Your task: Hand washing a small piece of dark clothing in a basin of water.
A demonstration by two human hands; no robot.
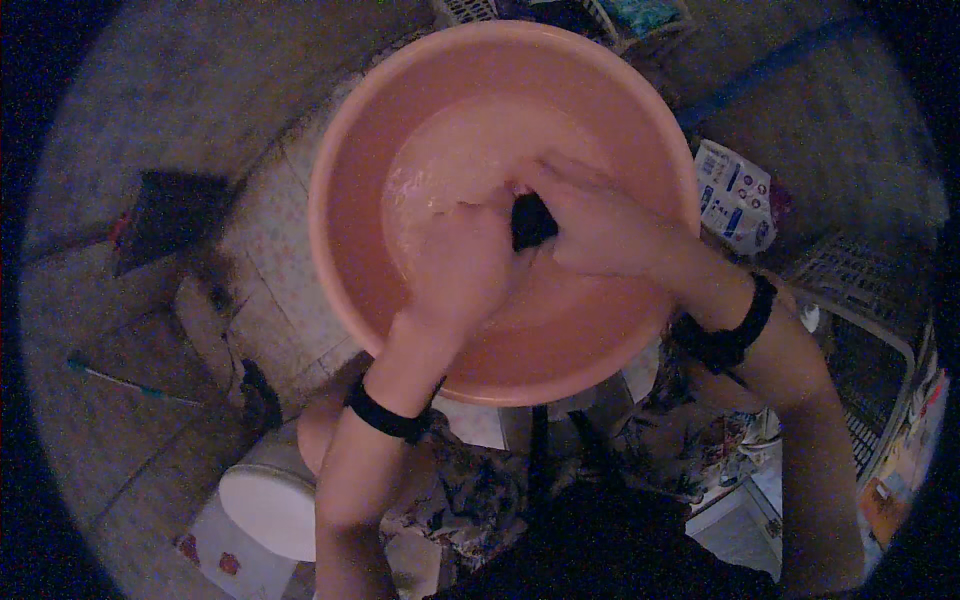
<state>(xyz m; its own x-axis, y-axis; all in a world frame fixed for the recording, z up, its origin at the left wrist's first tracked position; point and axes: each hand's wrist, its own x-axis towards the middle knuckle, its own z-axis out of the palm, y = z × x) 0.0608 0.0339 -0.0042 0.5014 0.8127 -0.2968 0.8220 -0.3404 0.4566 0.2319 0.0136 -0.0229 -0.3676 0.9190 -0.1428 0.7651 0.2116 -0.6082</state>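
Item: dark cloth (534, 222), one piece, bunched; lies directly between the two hands, inside the grip itself. Visible patch short, running slightly more fore-and-aft than across; true long axis hidden by the fingers. Neither hand plainly nearer: the cloth meets both.

Left hand (465, 255): curled into a fist at the cloth's left side, apparently clenching it; the fingertips are out of sight.

Right hand (612, 222): bent about the cloth's right side, seemingly pinching it, fingers passing over its far end.

Wristbands, black: one on the left wrist (388, 412), a bulkier one on the right (735, 342), both on the near side of the grip.

Water (415, 190): beneath and around the grip, glinting to its left; whether the cloth touches it cannot be told.

Tub (328, 255), round, pink: encircles the grip on all sides.

Package (735, 195), white, printed: right of the grip, just beyond the rim.

Basket (655, 22), pale: beyond the tub's far edge.

Dustpan (172, 222), dark: well left of the grip.
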